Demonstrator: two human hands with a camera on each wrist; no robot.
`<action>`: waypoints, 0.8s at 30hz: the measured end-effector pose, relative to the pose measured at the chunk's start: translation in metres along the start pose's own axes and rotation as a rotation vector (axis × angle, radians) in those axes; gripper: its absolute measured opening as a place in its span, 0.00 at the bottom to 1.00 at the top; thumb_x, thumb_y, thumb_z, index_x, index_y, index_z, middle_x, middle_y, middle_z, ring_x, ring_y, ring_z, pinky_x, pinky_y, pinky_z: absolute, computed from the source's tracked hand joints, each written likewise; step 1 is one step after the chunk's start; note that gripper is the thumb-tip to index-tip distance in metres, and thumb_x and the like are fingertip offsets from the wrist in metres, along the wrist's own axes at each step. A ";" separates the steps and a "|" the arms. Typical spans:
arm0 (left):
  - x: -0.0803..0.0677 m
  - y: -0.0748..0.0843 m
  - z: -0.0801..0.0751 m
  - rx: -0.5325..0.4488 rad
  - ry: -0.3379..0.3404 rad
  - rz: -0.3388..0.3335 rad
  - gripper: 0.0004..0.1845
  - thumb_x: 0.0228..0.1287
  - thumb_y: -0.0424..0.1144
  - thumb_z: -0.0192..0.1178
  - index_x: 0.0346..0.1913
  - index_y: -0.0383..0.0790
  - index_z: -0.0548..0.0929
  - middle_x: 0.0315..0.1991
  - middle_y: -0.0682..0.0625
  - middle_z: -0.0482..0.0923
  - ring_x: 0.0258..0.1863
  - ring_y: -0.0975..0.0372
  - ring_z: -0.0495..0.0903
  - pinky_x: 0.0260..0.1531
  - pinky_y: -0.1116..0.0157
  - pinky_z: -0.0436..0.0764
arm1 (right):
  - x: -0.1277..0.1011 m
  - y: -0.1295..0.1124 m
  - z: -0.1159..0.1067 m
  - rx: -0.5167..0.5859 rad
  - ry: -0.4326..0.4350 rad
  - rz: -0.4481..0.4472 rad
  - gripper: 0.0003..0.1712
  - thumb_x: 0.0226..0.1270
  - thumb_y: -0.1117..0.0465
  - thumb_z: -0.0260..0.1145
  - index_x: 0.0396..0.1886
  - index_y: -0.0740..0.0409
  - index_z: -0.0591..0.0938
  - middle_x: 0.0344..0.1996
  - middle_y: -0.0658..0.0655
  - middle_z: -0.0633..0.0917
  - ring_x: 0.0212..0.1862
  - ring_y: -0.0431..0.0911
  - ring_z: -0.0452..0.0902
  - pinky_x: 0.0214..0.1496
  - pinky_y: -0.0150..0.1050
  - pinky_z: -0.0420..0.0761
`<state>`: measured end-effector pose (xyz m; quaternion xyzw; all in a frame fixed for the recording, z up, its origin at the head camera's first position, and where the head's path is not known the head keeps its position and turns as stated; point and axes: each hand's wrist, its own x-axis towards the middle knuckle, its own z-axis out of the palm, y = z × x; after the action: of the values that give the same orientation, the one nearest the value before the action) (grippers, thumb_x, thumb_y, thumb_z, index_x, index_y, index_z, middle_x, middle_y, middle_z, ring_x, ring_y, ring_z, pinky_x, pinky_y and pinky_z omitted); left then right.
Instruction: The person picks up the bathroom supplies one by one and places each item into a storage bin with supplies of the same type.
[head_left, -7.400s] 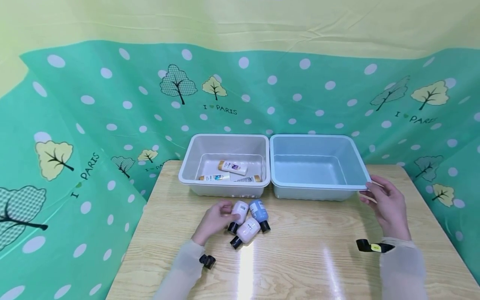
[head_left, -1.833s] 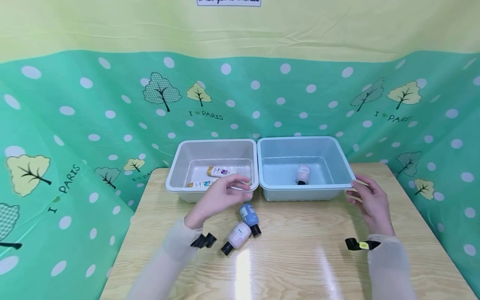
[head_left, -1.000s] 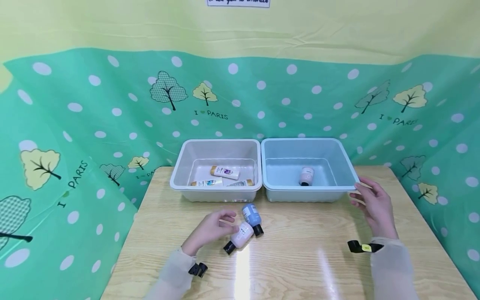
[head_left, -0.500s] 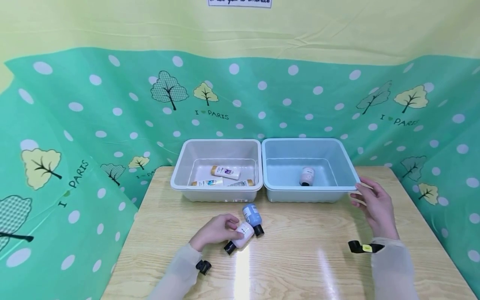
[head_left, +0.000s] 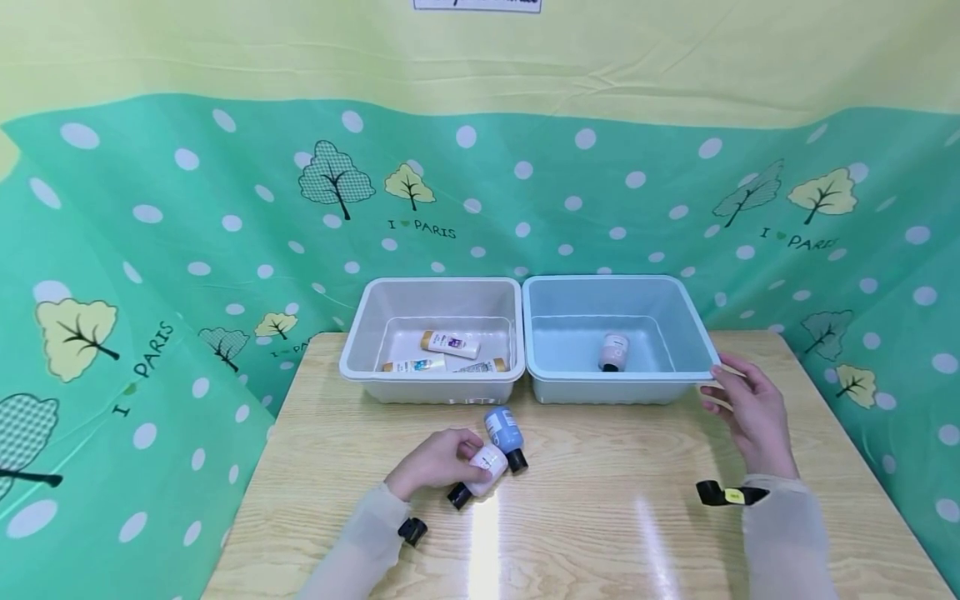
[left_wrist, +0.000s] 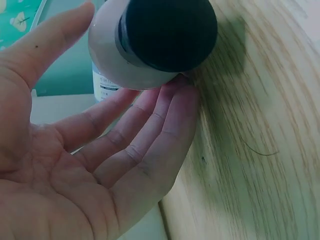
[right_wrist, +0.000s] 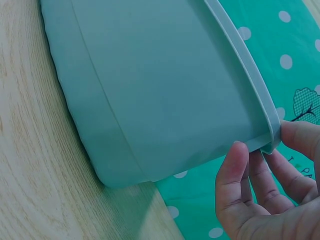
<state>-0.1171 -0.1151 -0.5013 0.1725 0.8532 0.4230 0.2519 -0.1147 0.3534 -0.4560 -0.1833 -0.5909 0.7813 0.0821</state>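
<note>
Work in hand: the person is sorting small bottles from the table into the blue bin.
Already in: one pink bottle in the bin is lying on the blue bin's floor, black cap toward the person.
Left to move: two bottles are lying on the table at 6 o'clock of the bins, touching each other: the pink bottle and, at its 1 o'clock, the blue bottle.
Left hand: it is closing its grip on the pink bottle, fingers curling over the body. From the left wrist the fingers are lying under the bottle and the thumb beside it, a loose, part-open hold; the bottle is resting on the table, not yet lifted.
Right hand: it is steadying the blue bin at its 3 o'clock corner. The right wrist view is showing the fingertips pinching the rim.
White bin: it is sitting just beside the blue bin at its 9 o'clock and holding three tubes.
Progress judged: about a third done, with one bottle of three in the bin and the second being picked up.
</note>
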 end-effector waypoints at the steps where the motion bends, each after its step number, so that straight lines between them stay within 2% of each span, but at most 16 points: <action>1: 0.000 0.000 0.000 0.001 -0.001 -0.004 0.26 0.52 0.43 0.77 0.51 0.34 0.82 0.39 0.50 0.83 0.39 0.59 0.80 0.43 0.58 0.81 | 0.000 0.000 0.000 0.001 0.000 0.001 0.29 0.66 0.58 0.72 0.65 0.55 0.76 0.47 0.51 0.82 0.35 0.45 0.86 0.33 0.36 0.86; 15: 0.003 -0.004 -0.001 -0.021 0.003 -0.047 0.24 0.52 0.43 0.77 0.50 0.35 0.83 0.36 0.51 0.82 0.35 0.61 0.80 0.39 0.59 0.81 | 0.001 0.000 -0.001 -0.006 0.004 0.010 0.29 0.65 0.57 0.73 0.64 0.55 0.76 0.46 0.50 0.82 0.35 0.44 0.86 0.33 0.36 0.86; 24: 0.005 -0.009 -0.002 -0.091 0.011 -0.067 0.25 0.52 0.42 0.77 0.50 0.34 0.82 0.35 0.51 0.82 0.35 0.60 0.80 0.37 0.61 0.82 | 0.002 0.000 -0.001 -0.011 0.002 0.011 0.29 0.65 0.57 0.73 0.64 0.55 0.76 0.45 0.50 0.82 0.36 0.44 0.86 0.33 0.36 0.86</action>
<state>-0.1228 -0.1190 -0.5092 0.1297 0.8398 0.4535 0.2687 -0.1157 0.3551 -0.4564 -0.1878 -0.5939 0.7785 0.0772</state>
